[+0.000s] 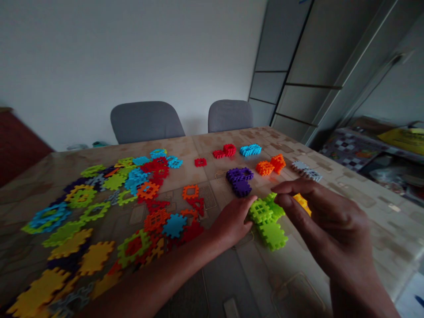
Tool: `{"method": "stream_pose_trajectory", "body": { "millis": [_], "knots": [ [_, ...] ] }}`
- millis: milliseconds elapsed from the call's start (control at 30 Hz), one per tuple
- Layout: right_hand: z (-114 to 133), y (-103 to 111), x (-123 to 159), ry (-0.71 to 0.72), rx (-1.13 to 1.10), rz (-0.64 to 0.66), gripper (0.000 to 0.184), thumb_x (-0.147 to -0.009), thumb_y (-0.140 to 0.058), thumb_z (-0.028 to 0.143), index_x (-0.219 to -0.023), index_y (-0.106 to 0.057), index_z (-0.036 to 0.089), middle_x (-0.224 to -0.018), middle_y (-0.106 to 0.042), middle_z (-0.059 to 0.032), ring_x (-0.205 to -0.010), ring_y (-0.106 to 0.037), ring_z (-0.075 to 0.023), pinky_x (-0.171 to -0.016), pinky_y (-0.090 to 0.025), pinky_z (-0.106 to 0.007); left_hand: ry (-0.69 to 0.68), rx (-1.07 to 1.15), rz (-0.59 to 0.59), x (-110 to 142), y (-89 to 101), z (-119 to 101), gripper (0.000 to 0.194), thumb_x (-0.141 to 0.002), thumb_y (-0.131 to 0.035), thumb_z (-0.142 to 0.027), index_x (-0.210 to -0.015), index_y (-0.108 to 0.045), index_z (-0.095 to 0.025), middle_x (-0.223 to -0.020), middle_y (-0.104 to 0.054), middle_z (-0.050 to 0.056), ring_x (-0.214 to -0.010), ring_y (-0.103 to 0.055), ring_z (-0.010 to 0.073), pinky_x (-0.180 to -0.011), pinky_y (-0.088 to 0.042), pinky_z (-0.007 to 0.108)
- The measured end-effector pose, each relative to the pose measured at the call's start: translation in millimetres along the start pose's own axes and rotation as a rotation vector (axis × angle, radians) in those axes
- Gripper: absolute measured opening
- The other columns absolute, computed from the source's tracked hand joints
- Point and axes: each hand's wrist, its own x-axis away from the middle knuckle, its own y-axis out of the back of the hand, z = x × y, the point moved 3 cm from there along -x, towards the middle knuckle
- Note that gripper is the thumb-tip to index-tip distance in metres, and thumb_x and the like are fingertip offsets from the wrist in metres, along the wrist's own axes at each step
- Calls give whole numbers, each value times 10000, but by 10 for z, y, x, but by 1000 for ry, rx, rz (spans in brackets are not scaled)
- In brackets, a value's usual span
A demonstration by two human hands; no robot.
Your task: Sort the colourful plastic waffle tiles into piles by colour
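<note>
My left hand point(234, 222) reaches in from the lower left and grips the left side of a small pile of lime-green interlocking plastic tiles point(272, 235), thumb on top. Some of these tiles have window cut-outs, others are solid. Close above the pile's right side is my right hand point(331, 223), its thumb and index fingertips nearly together and the other fingers curled. Whether a thin piece sits in that pinch I cannot make out. Yellow tiles point(302, 203) are partly hidden behind the right hand. A purple stack point(241, 182) lies just beyond the green one.
Farther back are red tiles point(229, 150), a blue stack point(251, 150), orange tiles point(270, 165) and grey tiles point(306, 170). A lone red tile point(200, 162) lies mid-table. Mixed loose tiles point(96, 257) spread over the left side. Two grey chairs point(145, 121) stand behind the table.
</note>
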Motion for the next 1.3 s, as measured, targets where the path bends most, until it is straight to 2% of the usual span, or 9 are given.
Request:
{"method": "stream_pose_trajectory", "body": {
  "millis": [300,400,567,667,767,867,1000,1133,1300],
  "knots": [
    [40,50,-23,4,90,-8,86,-962,-641,213,-999,-681,279,-903,-731,32,-797,-683,-125,-717,-530,-220,12,-2,28,4,60,-56,730,-784,-662,-47,-1461,-430,-187,-1428,-602,126,-1305,-573,290,-1126,-453,448],
    [43,129,111,-42,215,97,50,-972,-627,275,-975,-674,259,-856,-735,7,-697,-685,-139,-622,-544,-222,20,-7,53,3,97,-76,754,-768,-646,-52,-1473,-418,-192,-1427,-600,136,-1287,-587,293,-1106,-473,452],
    [-366,234,672,-157,394,368,98,-877,-699,311,-826,-642,250,-604,-638,52,-429,-590,-123,-398,-454,-206,10,-19,98,-15,111,-87,764,-756,-638,-51,-1474,-425,-201,-1418,-606,130,-1273,-592,311,-1084,-491,468],
    [-707,249,974,-210,432,391,122,-824,-723,305,-904,-649,250,-653,-676,38,-503,-662,-157,-447,-514,-232,7,-26,116,-45,104,-89,769,-752,-648,-56,-1475,-433,-206,-1420,-608,125,-1273,-595,307,-1085,-490,447],
    [-881,172,1149,-268,503,338,361,-812,-731,386,-1106,-607,218,-840,-744,-39,-609,-718,-212,-517,-573,-311,4,-34,129,-78,98,-90,784,-742,-662,-59,-1481,-434,-190,-1419,-610,138,-1259,-607,320,-1070,-503,455],
    [-877,1,1241,-309,611,269,571,-806,-719,449,-1256,-499,177,-1076,-728,-149,-819,-745,-295,-669,-612,-427,-4,-35,135,-95,95,-87,796,-740,-664,-59,-1488,-428,-191,-1428,-606,132,-1233,-625,312,-1051,-519,446],
    [-793,-244,1264,-308,713,228,696,-788,-727,542,-1304,-433,179,-1112,-704,-186,-977,-708,-379,-724,-587,-484,-9,-30,139,-96,97,-70,801,-748,-651,-54,-1502,-416,-186,-1423,-611,133,-1200,-642,305,-1030,-534,442],
    [-728,-369,1208,-335,797,199,676,-833,-686,504,-1343,-385,179,-1139,-686,-200,-978,-683,-384,-711,-537,-468,-6,-17,140,-103,93,-47,814,-739,-647,-39,-1508,-414,-164,-1401,-623,153,-1159,-661,313,-1002,-549,452],
    [-716,-413,1178,-326,819,150,479,-925,-544,419,-1314,-392,183,-1078,-688,-156,-979,-676,-346,-759,-493,-437,3,0,132,-104,82,-37,803,-743,-642,-36,-1503,-422,-172,-1381,-637,144,-1076,-691,283,-969,-561,423]
  ]
}}
